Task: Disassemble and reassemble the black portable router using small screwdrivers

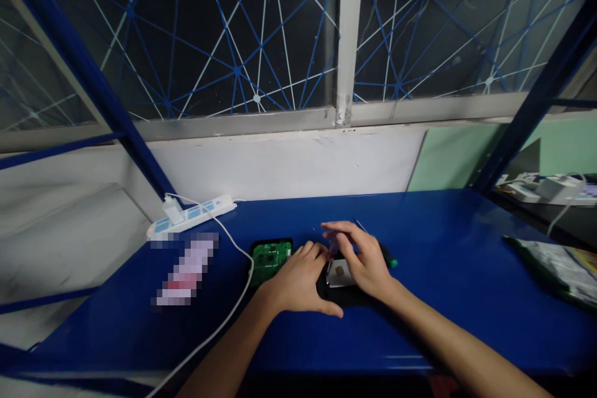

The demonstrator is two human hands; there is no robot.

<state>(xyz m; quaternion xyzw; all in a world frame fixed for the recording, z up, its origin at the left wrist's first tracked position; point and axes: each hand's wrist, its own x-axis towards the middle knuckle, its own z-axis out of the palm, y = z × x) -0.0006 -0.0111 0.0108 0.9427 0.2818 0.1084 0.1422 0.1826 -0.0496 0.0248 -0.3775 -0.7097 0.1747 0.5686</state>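
Observation:
My right hand (366,258) is closed around a slim upright tool with a reddish, see-through handle (333,249), which looks like a small screwdriver. Its lower end is over the left edge of a silver metal plate (339,273) in a black case (333,295). Stretched across the case's left side, my left hand (301,280) has its thumb apart from its fingers and its fingertips near the tool. Left of that hand lies a green circuit board (270,258) in a black shell. Partly hidden behind my right hand is a tool with a green-and-black handle (390,259).
A white power strip (205,214) with a plug sits at the back left of the blue table (443,242). Its white cable (233,317) runs forward past the circuit board. A blurred pinkish item (189,270) lies left, a shiny packet (555,267) far right.

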